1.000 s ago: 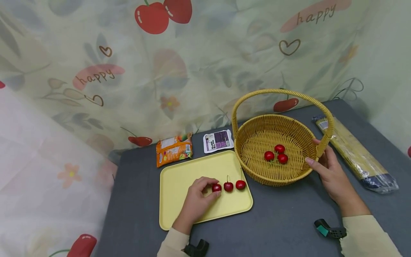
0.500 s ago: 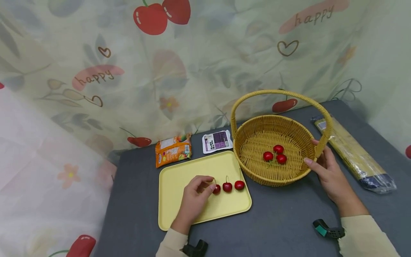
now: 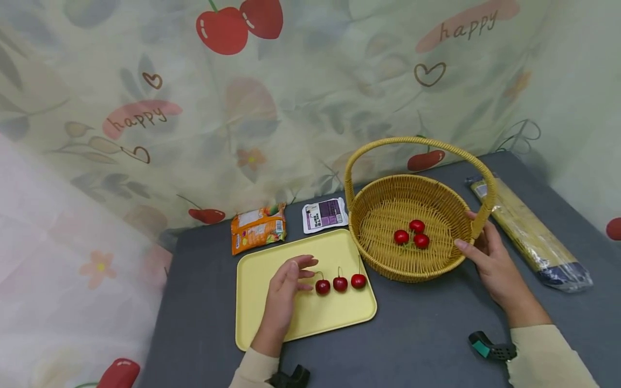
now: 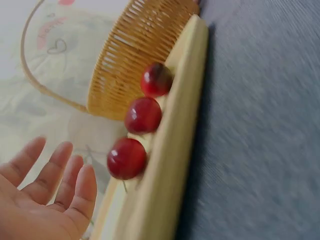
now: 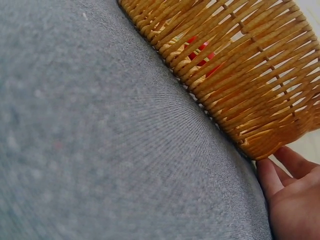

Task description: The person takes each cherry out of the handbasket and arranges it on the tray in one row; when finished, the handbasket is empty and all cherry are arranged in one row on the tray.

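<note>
Three dark red cherries with stems stand in a row on the yellow tray: a left one, a middle one and a right one. Just left of this row, over the tray, my left hand holds nothing, its fingers spread apart from the cherries; the left wrist view shows the same gap beside the nearest cherry. My right hand grips the side of the wicker basket near its handle's base, thumb at the rim. Three brighter red cherries lie together inside the basket.
Behind the tray lie an orange snack packet and a white and purple pouch. A long clear-wrapped yellow pack lies right of the basket. A patterned cloth hangs along the table's back edge.
My left hand has let go of the left cherry, opened its fingers and drawn back slightly leftward. That cherry now stands free in the row. My right hand keeps its grip on the basket.
</note>
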`<action>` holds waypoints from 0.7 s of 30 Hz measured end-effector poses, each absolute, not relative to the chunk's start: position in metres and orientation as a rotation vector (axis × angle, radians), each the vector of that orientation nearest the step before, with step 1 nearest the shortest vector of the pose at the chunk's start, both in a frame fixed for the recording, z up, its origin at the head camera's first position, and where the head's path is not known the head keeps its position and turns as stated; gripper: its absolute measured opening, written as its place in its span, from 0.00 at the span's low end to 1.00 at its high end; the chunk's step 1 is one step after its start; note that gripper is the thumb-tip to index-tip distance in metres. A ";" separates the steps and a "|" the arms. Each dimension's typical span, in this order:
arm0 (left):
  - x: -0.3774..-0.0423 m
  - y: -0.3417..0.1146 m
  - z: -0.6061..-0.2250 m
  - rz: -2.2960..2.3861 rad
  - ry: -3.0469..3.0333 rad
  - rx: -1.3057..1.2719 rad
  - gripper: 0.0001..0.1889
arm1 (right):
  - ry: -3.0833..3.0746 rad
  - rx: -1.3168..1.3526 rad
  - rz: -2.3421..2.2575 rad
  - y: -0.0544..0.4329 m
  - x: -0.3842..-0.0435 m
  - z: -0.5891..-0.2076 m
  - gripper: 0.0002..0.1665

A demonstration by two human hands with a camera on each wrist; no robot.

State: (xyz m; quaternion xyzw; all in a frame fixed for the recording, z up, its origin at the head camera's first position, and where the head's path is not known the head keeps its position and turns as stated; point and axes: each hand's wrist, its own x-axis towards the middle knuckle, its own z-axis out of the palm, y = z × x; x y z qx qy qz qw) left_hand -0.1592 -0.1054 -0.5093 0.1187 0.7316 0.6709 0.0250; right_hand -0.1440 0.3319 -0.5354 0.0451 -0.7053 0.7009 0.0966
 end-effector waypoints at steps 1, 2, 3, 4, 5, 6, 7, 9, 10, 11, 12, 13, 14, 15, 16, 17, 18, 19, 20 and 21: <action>-0.159 -0.105 -0.506 2.079 2.246 0.379 0.28 | -2.085 0.132 2.079 0.332 -0.144 -0.536 0.42; -0.159 -0.103 -0.503 2.080 2.232 0.391 0.29 | -2.079 0.132 2.085 0.332 -0.144 -0.536 0.42; -0.159 -0.102 -0.500 2.080 2.216 0.406 0.29 | -2.071 0.132 2.091 0.333 -0.144 -0.537 0.42; -0.159 -0.100 -0.496 2.078 2.205 0.419 0.30 | -2.066 0.131 2.096 0.333 -0.144 -0.537 0.42; -0.159 -0.098 -0.493 2.076 2.192 0.433 0.30 | -2.064 0.132 2.096 0.333 -0.144 -0.537 0.42; -0.160 -0.096 -0.489 2.074 2.182 0.448 0.30 | -2.065 0.134 2.097 0.333 -0.144 -0.537 0.42; -0.160 -0.094 -0.486 2.072 2.172 0.468 0.31 | -2.066 0.135 2.097 0.333 -0.144 -0.537 0.42; -0.162 -0.089 -0.479 2.076 2.153 0.508 0.31 | -2.075 0.133 2.093 0.333 -0.144 -0.537 0.42; -0.163 -0.086 -0.476 2.079 2.145 0.529 0.30 | -2.082 0.130 2.089 0.333 -0.144 -0.536 0.42; -0.164 -0.084 -0.473 2.082 2.135 0.550 0.30 | -2.088 0.127 2.085 0.333 -0.144 -0.536 0.42; -0.166 -0.081 -0.469 2.085 2.125 0.570 0.30 | -2.094 0.124 2.083 0.333 -0.144 -0.536 0.42; -0.167 -0.078 -0.467 2.084 2.117 0.590 0.30 | -2.101 0.120 2.078 0.333 -0.144 -0.536 0.42; -0.169 -0.075 -0.464 2.081 2.111 0.609 0.30 | -2.105 0.118 2.074 0.333 -0.144 -0.535 0.42; -0.171 -0.072 -0.462 2.076 2.104 0.625 0.30 | -2.106 0.117 2.074 0.332 -0.144 -0.535 0.42; -0.172 -0.069 -0.459 2.068 2.099 0.639 0.30 | -2.103 0.116 2.077 0.332 -0.144 -0.535 0.42; -0.174 -0.065 -0.458 2.058 2.091 0.648 0.31 | -2.100 0.115 2.078 0.332 -0.144 -0.535 0.42; -0.175 -0.062 -0.456 2.047 2.086 0.654 0.31 | -2.099 0.115 2.079 0.332 -0.144 -0.536 0.42; -0.177 -0.059 -0.455 2.038 2.081 0.661 0.32 | -2.096 0.116 2.080 0.332 -0.144 -0.536 0.42; -0.178 -0.055 -0.454 2.033 2.071 0.666 0.32 | -2.094 0.117 2.082 0.332 -0.144 -0.536 0.42; -0.180 -0.052 -0.453 2.026 2.063 0.670 0.32 | -2.093 0.118 2.082 0.332 -0.144 -0.536 0.42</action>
